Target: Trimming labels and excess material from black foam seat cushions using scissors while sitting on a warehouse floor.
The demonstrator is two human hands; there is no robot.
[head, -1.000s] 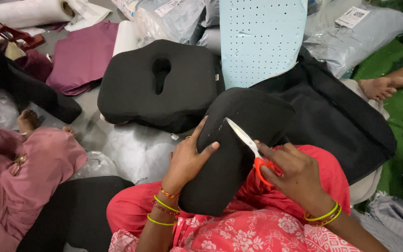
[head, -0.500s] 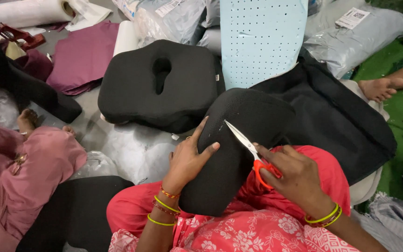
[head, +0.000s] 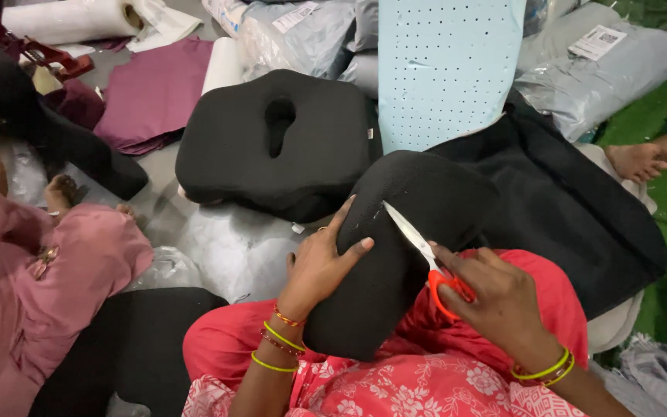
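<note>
The left hand [head: 324, 259] is pressing flat on the black cushion [head: 403, 247] resting on the lap. The right hand [head: 499, 297] is gripping orange scissors [head: 426, 255], blades on the cover. Trimming appears underway; a finished-looking cushion [head: 272, 143] is lying on the floor.

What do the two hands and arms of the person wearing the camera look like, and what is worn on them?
Both forearms are bare, without sleeves or gloves. The left hand has thin bangles at its wrist: one red-and-gold, then two yellow-green ones further up the forearm. The right hand has two yellow-green bangles close together at its wrist. I see no rings or watch.
</note>
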